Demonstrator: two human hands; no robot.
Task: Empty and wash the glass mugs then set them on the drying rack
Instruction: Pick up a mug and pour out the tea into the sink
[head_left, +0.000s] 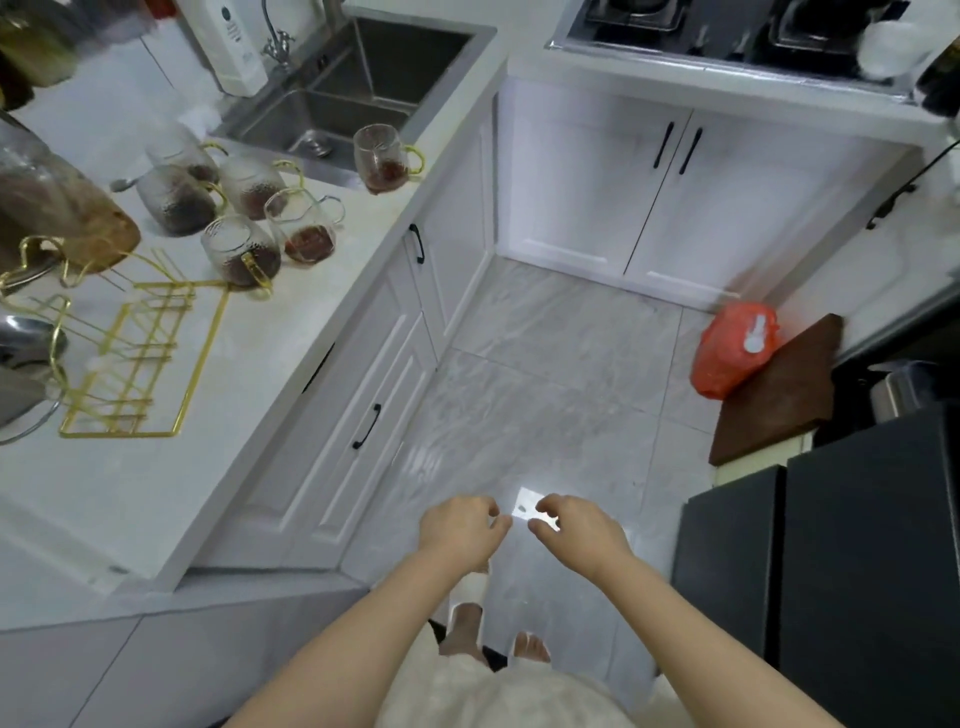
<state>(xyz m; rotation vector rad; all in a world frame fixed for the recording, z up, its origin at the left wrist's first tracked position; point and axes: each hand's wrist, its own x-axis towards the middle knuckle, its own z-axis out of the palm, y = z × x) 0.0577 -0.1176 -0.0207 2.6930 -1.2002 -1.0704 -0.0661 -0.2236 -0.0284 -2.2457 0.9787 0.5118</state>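
Several glass mugs with gold handles and dark dregs stand on the white counter (156, 499) at the left; one mug (382, 158) sits alone by the steel sink (332, 111), the others cluster around a mug (241, 254) near the gold wire drying rack (135, 364). My left hand (460, 527) and my right hand (579, 530) hover side by side over the floor in front of me, fingers loosely curled, holding nothing, well away from the mugs.
A faucet (278, 39) and a white soap bottle (228, 47) stand by the sink. A glass jug (52, 197) lies at far left. White cabinets (649, 197) line the corner; a red bag (735, 348), wooden board (779, 395) and black boxes (831, 545) are at right.
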